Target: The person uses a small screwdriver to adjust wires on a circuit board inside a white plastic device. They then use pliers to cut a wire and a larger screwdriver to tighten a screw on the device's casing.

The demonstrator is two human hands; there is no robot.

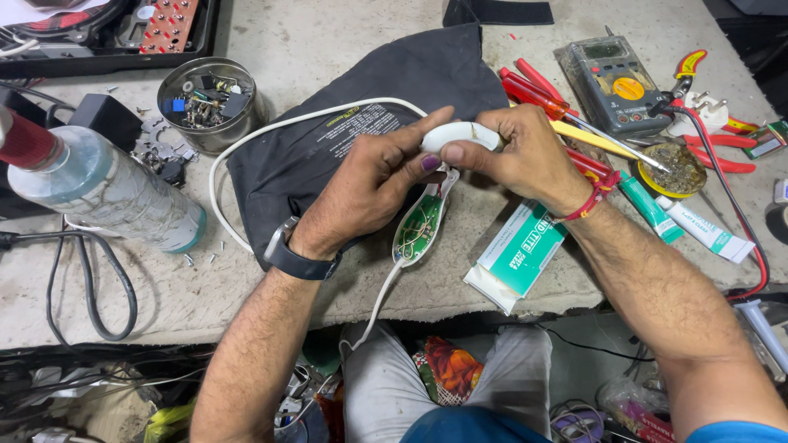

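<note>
Housing apart: both hands pinch the white cover (461,134) at the centre of the bench, left hand (373,184) from one side, right hand (525,156) from the other. Open lower shell with green circuit board (419,230) lies just below, on its white cord (246,135). Judgement: opened, not yet closed up. Red screwdrivers (533,90) and multimeter (616,78) crowd the right; bench edge (246,328) near the wrists

Black wristwatch (297,256), red wrist thread (593,197), grey trousers (386,377), bare forearms.
</note>
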